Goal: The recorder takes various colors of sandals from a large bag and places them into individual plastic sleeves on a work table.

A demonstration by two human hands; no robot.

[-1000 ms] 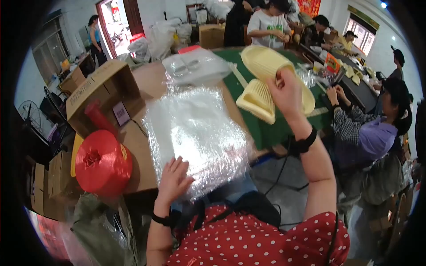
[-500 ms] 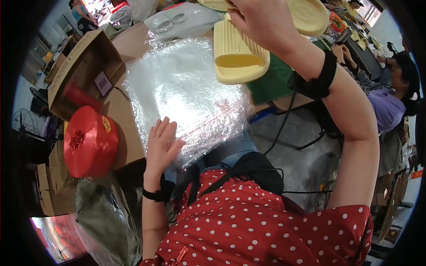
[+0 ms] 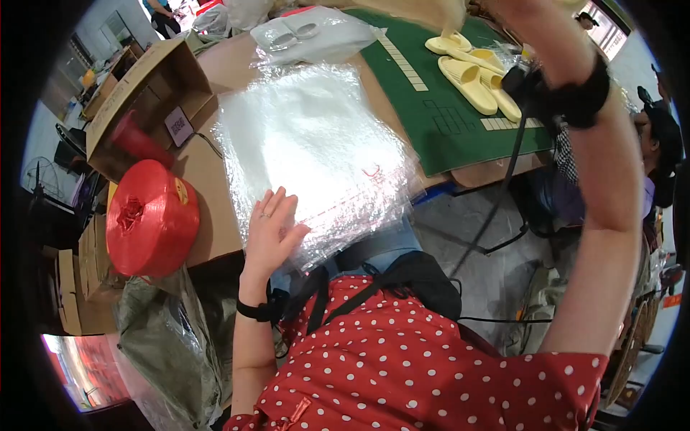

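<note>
The stack of clear plastic bags [image 3: 316, 154] lies flat on the desk [image 3: 208, 169], just ahead of the fingers [image 3: 277, 205] of the left hand [image 3: 269, 237]. This hand rests on the near corner of the stack with the fingers open and spread, pressing it down and not gripping. The bags look very light, thin and soft, and also slippery one on another, so I judge a single sheet is best taken at the near edge or corner, where the top layer can be pinched and peeled off. The long axis of the stack runs away from the person, a little toward the right, and its near end hangs over the desk edge above the lap.

The right hand is raised out of the picture at the top; only the forearm and a black wrist band [image 3: 586, 97] show, so I cannot tell what its fingers do.

To the left of the left fingers stands a red spool of twine [image 3: 151, 215], and beyond it an open cardboard box [image 3: 147, 79]. Far beyond the fingers, to the right, yellow slippers [image 3: 471, 75] lie on a green mat [image 3: 438, 122]. More wrapped bags [image 3: 309, 32] lie at the far end.
</note>
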